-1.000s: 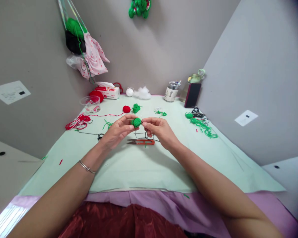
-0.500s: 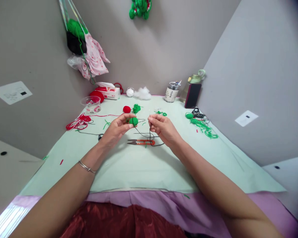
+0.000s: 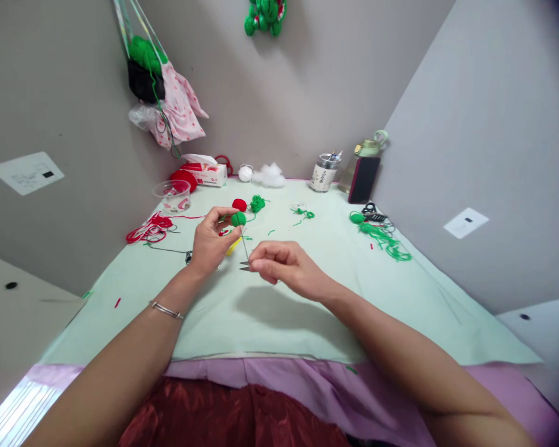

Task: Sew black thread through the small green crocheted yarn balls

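My left hand (image 3: 213, 241) pinches a small green crocheted ball (image 3: 238, 218) between thumb and fingers, above the table. From the ball a dark strand of yarn (image 3: 244, 241) runs straight down to the closed fingertips of my right hand (image 3: 284, 266), which grip it. Whether those fingers also hold a needle I cannot tell. Behind the right fingertips, the blade tips of the thread snips (image 3: 245, 267) show; their orange handle is hidden by the hand. A yellow item (image 3: 233, 247) lies partly covered under my left hand.
A red yarn ball (image 3: 239, 204) and a green yarn bundle (image 3: 258, 203) lie beyond my hands. Red yarn (image 3: 151, 228) and a clear tub (image 3: 174, 197) are left. At right are green yarn (image 3: 384, 239), black scissors (image 3: 372, 212), a phone (image 3: 364, 180) and a pen jar (image 3: 323, 174).
My right hand has moved down and toward me, over the snips' handle, drawing the dark yarn straight. My left hand has shifted slightly left and up with the green ball.
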The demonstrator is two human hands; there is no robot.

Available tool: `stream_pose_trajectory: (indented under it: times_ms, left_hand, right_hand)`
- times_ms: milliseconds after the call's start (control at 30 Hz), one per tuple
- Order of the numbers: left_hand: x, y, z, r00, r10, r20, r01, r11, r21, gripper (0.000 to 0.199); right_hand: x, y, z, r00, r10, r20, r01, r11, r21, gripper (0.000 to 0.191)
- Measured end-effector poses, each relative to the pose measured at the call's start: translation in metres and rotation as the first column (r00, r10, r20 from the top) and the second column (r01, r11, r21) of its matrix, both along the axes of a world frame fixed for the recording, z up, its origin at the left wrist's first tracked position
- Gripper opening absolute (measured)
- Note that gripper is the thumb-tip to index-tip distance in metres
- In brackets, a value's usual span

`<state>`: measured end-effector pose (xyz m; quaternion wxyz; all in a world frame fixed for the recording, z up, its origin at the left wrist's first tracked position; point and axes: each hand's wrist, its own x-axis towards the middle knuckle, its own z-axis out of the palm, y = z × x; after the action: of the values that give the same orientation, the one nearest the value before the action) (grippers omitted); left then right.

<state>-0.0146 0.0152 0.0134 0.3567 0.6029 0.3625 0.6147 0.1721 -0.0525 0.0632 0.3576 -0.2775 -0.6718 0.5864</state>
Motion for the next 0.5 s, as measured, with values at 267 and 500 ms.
stream_pose_trajectory:
  times_ms: [267,500]
  left_hand:
    - [0.001,-0.004,0.009,0.959,-0.244,0.146,0.256,0.964,-0.068,0.040]
    - [0.001,-0.006,0.015,0.918,-0.267,0.294,0.319,0.937,-0.144,0.034]
  right_hand:
    - [0.008,0.002,0.004,0.982,0.021,0.186,-0.060,0.977,0.204,0.022]
    - [0.017,0.028,-0.010,0.878,-0.477,0.033,0.459,0.859,0.226,0.020]
